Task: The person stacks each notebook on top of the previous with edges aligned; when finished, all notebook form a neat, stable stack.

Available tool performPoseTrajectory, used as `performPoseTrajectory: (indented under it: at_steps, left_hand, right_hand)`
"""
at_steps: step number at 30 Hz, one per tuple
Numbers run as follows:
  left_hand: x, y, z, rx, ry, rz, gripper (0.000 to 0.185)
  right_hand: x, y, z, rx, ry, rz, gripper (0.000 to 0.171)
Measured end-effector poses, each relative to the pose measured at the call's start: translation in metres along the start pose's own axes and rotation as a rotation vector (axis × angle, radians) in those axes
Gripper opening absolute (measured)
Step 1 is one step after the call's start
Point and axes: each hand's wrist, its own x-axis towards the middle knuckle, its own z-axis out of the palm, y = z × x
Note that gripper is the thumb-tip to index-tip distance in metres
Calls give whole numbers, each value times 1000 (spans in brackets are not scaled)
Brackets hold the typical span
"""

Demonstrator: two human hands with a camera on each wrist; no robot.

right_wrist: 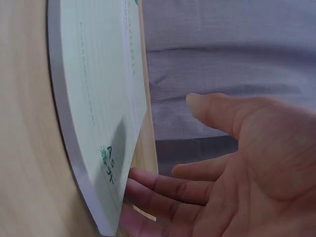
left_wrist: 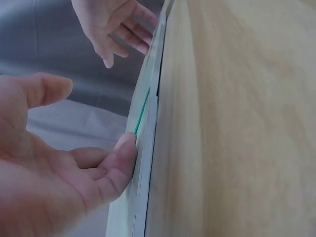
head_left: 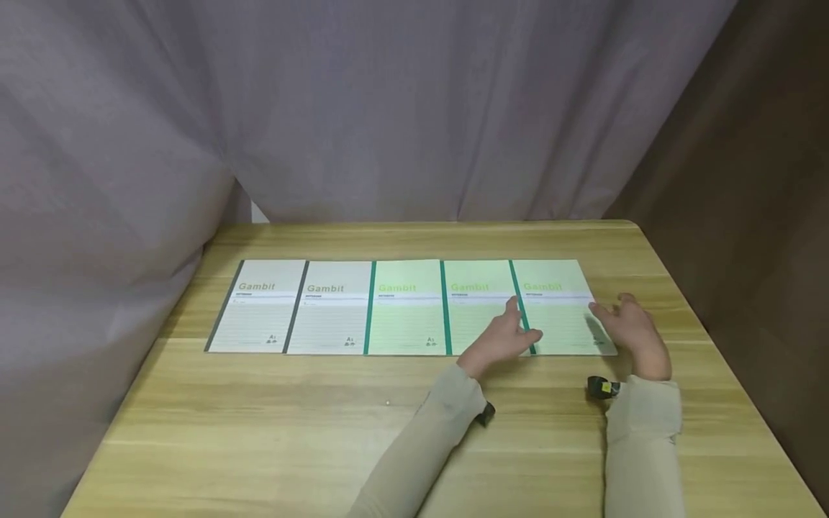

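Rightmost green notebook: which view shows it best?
The head view: the rightmost green notebook shows whole, last in the row, between the left hand and right hand. The right wrist view shows only its near corner and edge; the left wrist view, just a thin edge-on sliver.

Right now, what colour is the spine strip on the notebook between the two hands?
Dark green, on the rightmost notebook, which has a pale green cover; clearest in the head view.

A pale wood-grain tabletop (head_left: 272, 424) fills the foreground — behind and to the left hangs a grey curtain (head_left: 363, 108), creased in soft folds; a brown wall (head_left: 758, 187) stands right.
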Motion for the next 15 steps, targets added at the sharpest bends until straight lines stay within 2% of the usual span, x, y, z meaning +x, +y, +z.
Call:
performPoseTrajectory:
  at_steps: [4, 8, 11, 15]
  left_hand:
    - [3, 2, -3, -21, 9, 10, 80]
    - [2, 3, 1, -86, 42, -23, 74]
    - [1, 2, 4, -255, 73, -77, 72]
    - [2, 1, 8, -501, 119, -102, 71]
  right_hand:
    - [5, -3, 0, -31, -4, -3, 84]
    - [5, 0, 0, -52, -4, -17, 76]
    - [4, 4, 1, -89, 3, -52, 67]
    - [4, 9, 0, -124, 18, -98, 57]
